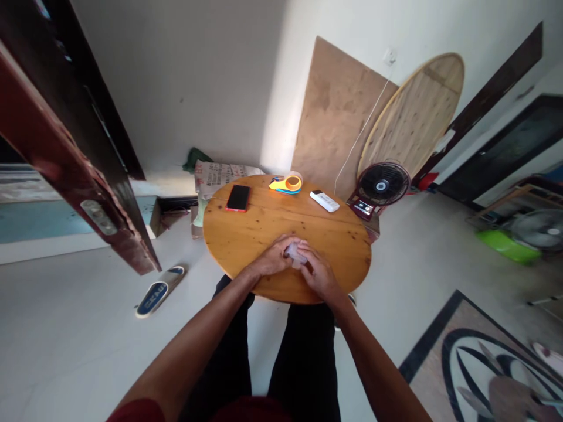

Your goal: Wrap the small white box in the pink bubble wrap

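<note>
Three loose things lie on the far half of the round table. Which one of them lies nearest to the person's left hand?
The red-edged phone. It lies at the far left, closest to the left hand. The orange tape dispenser and the white remote lie further right.

Pale object (mostly hidden between both hands) too blurred to identify.

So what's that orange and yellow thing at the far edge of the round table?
It looks like a tape dispenser: a yellow plastic body with an orange ring inside, a blue strip along its underside and a pale roll behind it. It lies flat near the far rim of the round wooden table, between a red-cased phone and a white remote control, touching neither. No hand is on it; finer details are too small to tell.
</note>
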The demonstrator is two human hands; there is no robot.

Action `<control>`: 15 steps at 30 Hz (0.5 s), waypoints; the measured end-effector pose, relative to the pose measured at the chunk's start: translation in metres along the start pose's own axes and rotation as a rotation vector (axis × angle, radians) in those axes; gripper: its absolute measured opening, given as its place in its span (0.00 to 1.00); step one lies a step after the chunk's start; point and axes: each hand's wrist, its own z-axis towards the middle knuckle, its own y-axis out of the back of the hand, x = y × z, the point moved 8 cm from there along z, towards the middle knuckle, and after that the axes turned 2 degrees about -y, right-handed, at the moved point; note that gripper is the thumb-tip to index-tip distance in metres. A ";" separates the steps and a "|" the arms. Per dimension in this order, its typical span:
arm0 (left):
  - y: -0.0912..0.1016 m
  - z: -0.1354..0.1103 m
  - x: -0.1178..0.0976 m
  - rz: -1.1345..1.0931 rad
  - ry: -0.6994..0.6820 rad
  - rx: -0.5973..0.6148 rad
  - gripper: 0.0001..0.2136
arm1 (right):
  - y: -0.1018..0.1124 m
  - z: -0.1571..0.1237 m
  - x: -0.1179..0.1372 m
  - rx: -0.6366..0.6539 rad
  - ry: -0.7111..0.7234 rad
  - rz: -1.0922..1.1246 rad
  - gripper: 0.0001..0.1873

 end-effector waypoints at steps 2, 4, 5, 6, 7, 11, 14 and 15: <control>0.000 0.001 -0.001 0.055 -0.009 -0.008 0.30 | -0.004 -0.002 -0.004 0.010 -0.001 0.005 0.24; 0.000 0.002 -0.001 0.075 -0.014 -0.017 0.30 | -0.006 -0.003 -0.007 0.003 -0.003 0.016 0.23; 0.000 0.003 0.000 0.072 -0.017 -0.023 0.30 | -0.007 -0.004 -0.009 -0.006 -0.002 0.020 0.23; -0.001 0.004 0.000 0.061 -0.020 -0.026 0.30 | -0.007 -0.004 -0.009 -0.016 0.000 0.021 0.23; -0.001 0.004 0.000 0.043 -0.023 -0.030 0.30 | -0.006 -0.004 -0.010 -0.029 0.004 0.023 0.23; -0.004 0.007 0.000 -0.063 0.000 -0.046 0.26 | -0.001 0.000 -0.009 -0.049 0.005 0.061 0.22; -0.004 0.007 0.003 -0.159 0.115 -0.065 0.18 | 0.005 0.008 -0.015 -0.030 -0.085 0.137 0.20; -0.004 0.007 0.005 -0.180 0.169 -0.066 0.16 | 0.007 0.011 -0.019 -0.025 -0.136 0.174 0.19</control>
